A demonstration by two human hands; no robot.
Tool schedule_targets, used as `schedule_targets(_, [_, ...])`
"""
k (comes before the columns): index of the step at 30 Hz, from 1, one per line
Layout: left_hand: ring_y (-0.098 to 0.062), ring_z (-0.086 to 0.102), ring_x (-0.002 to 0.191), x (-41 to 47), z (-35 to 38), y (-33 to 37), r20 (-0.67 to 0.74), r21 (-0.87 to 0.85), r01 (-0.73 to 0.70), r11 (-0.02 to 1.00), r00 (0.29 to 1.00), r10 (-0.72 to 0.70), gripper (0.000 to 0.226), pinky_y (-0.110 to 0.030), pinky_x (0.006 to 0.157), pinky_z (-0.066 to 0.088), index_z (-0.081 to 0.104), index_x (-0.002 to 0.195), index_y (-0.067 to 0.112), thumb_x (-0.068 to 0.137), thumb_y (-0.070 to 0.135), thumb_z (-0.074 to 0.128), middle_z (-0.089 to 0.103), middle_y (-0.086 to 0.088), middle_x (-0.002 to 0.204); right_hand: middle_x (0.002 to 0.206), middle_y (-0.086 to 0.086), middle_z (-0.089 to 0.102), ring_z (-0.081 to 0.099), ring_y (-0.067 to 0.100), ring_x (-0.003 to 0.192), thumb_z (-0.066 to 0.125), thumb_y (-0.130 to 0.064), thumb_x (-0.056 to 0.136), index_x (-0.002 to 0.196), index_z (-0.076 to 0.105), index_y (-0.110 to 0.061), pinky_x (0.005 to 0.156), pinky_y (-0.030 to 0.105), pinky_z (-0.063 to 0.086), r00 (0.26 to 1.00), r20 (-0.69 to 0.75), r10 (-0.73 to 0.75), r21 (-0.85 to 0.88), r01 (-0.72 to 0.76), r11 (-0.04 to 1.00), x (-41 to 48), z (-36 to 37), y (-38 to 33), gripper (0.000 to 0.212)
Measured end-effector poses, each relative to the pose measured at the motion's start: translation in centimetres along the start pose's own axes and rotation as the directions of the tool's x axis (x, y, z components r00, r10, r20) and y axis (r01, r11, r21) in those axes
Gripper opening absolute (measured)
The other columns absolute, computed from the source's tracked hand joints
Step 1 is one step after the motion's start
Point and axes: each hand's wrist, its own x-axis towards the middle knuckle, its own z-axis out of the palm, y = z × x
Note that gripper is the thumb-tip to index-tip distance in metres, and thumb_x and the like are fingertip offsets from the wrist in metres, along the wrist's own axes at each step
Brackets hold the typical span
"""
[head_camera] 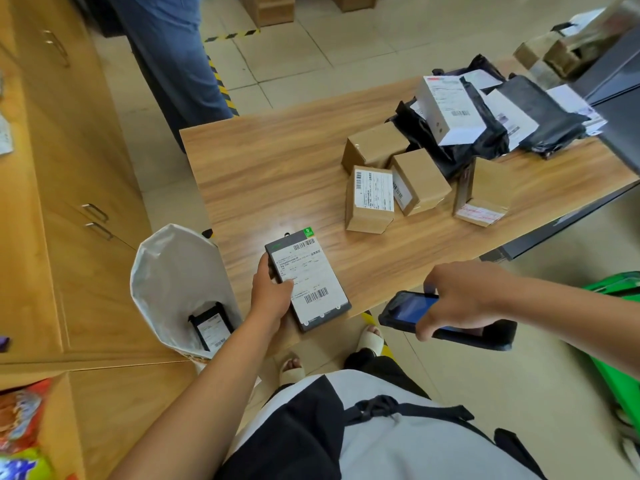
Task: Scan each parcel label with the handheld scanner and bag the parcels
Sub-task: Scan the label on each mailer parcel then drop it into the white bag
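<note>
A white bag (162, 271) stands open at left, just beside the near-left corner of the surface (277, 161), with 1 bagged parcel (211, 327) already at its bottom. Just right of it, the left hand (272, 294) has its grip clamped on the left edge of a flat dark parcel (322, 306). The parcel lies label (304, 271) up at the surface's near edge, its long axis running from far-left to near-right. Right of the parcel and apart from it, level with its near end, the scanner (408, 311) lies crosswise in the right hand (460, 299). That grip is closed over the scanner, whose nose points left towards the label. The step in hand looks like the scan. The drop into the bag should then fall to the left hand, the nearer one, with nothing in between. Farther right, 4 brown boxes (369, 199), 1 white box (446, 112) and black mailers (540, 112) wait on the surface.
</note>
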Motion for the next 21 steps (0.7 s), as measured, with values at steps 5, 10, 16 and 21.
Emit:
schedule_targets(5, [-0.007, 0.061, 0.098, 0.6, 0.0, 1.2, 0.110, 0.081, 0.024, 0.996, 0.993, -0.033, 0.070, -0.013, 0.054, 0.049, 0.049, 0.124, 0.042, 0.089, -0.018, 0.042, 0.062, 0.006, 0.115, 0.065, -0.006, 0.070, 0.066, 0.013, 0.065, 0.072, -0.076, 0.049, 0.102, 0.072, -0.019, 0.055, 0.024, 0.043, 1.000, 0.009, 0.005, 0.112, -0.006, 0.994, 0.0, -0.2, 1.4, 0.077])
schedule_targets(10, [-0.013, 0.061, 0.091, 2.0, -0.2, 3.1, 0.180, 0.204, 0.111, 0.973, 0.972, -0.149, 0.088, -0.023, 0.053, 0.049, 0.036, 0.151, 0.035, 0.084, -0.022, 0.045, 0.063, -0.002, 0.112, 0.082, 0.002, 0.073, 0.073, 0.017, 0.066, 0.082, -0.066, 0.046, 0.094, 0.073, -0.019, 0.061, 0.031, 0.057, 0.996, 0.047, -0.071, 0.538, 0.034, 0.842, 0.8, 0.7, 2.7, 0.068])
schedule_targets(16, [-0.028, 0.055, 0.118, 0.9, 1.9, 3.3, -0.043, 0.341, 0.086, 0.936, 0.996, -0.076, 0.089, -0.040, 0.086, 0.053, 0.015, 0.158, 0.031, 0.086, 0.000, 0.058, 0.056, -0.005, 0.134, 0.098, 0.004, 0.074, 0.072, 0.020, 0.077, 0.081, -0.065, 0.044, 0.099, 0.072, -0.025, 0.062, 0.031, 0.058, 0.996, -0.074, -0.049, 0.872, 0.089, 0.481, 2.1, 3.3, 1.5, 0.068])
schedule_targets(21, [-0.029, 0.020, 0.137, -3.1, 5.8, 0.5, -0.114, 0.658, -0.017, 0.753, 0.986, 0.122, 0.120, -0.047, 0.111, 0.025, -0.004, 0.148, 0.046, 0.065, 0.051, 0.083, 0.015, 0.000, 0.155, 0.101, -0.005, 0.078, 0.068, 0.022, 0.100, 0.080, -0.061, 0.050, 0.096, 0.081, -0.031, 0.101, 0.056, 0.050, 0.995, -0.101, 0.012, 0.981, 0.098, 0.166, 2.8, 5.0, 0.9, 0.056])
